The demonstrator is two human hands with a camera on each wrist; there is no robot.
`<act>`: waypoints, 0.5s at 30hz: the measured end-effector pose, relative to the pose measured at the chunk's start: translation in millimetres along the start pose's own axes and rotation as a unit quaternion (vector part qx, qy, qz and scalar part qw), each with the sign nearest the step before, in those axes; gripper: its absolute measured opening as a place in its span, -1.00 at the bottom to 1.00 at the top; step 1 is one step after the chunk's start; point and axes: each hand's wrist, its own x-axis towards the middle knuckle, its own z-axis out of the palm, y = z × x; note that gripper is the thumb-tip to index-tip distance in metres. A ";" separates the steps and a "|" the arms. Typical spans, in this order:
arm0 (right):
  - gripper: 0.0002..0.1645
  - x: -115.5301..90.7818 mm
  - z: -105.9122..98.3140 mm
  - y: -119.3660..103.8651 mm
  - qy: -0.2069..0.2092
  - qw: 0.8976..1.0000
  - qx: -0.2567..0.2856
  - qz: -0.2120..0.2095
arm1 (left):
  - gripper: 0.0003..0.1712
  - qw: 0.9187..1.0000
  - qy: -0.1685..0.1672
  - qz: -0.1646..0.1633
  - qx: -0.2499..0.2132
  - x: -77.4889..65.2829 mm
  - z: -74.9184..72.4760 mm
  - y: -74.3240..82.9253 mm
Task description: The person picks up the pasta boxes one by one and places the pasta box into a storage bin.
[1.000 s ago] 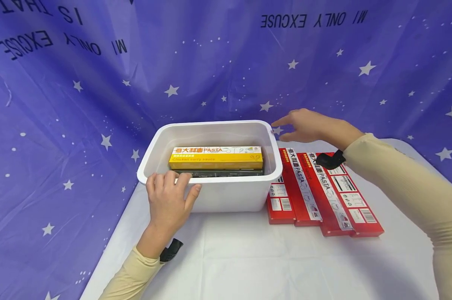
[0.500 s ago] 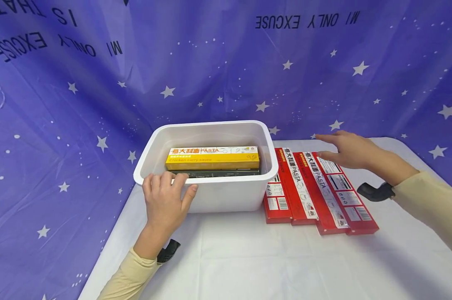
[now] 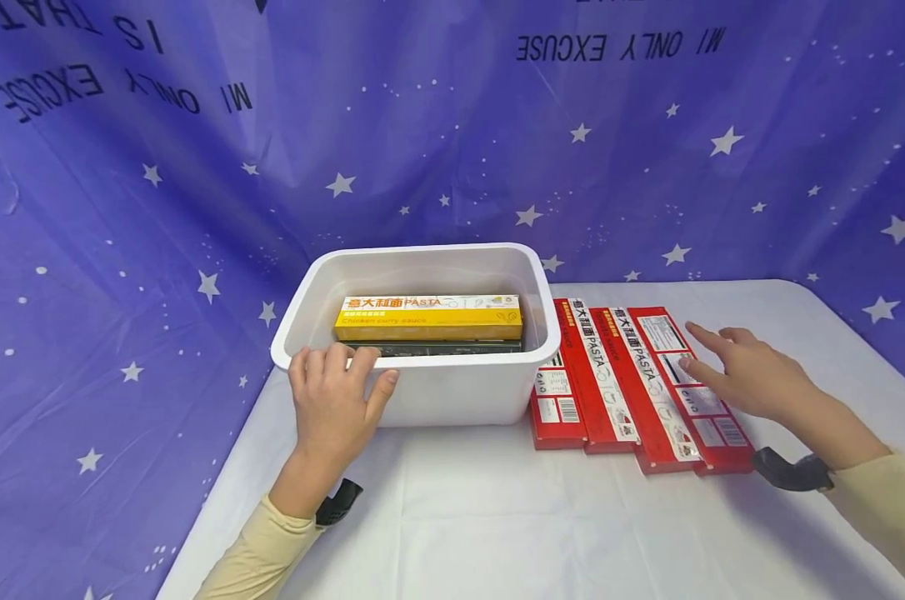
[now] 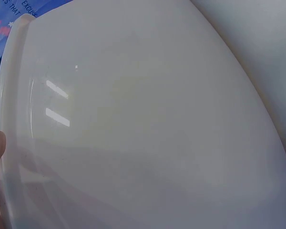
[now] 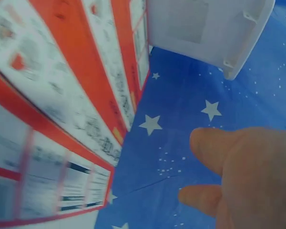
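My left hand (image 3: pixel 328 408) grips the near rim of a white plastic bin (image 3: pixel 452 387), its fingers hooked over the edge and its thumb outside. In the left wrist view the smooth bin wall (image 4: pixel 148 109) fills most of the frame. Inside the bin lie a yellow-and-white pasta box (image 3: pixel 430 318) and, in front of it, a dark box (image 3: pixel 452 347). Above the rightmost red pasta box (image 3: pixel 722 454) my right hand (image 3: pixel 760 375) hovers with fingers extended, holding nothing. The right wrist view shows its fingers apart from the red boxes (image 5: pixel 76 52).
More red pasta boxes (image 3: pixel 610 375) lie side by side, overlapping, right of the bin on a white-covered table (image 3: pixel 497 517). A purple star-printed cloth (image 3: pixel 437 125) hangs behind and at the left.
My right hand has moved from the bin's right rim rightward and toward me, over the rightmost red box. My left hand has stayed on the near rim.
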 end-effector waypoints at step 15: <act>0.01 -33.6 56.8 7.1 -0.002 0.998 0.049 0.045 | -0.20 1.000 -0.006 -0.002 0.001 0.3 -0.1 1.0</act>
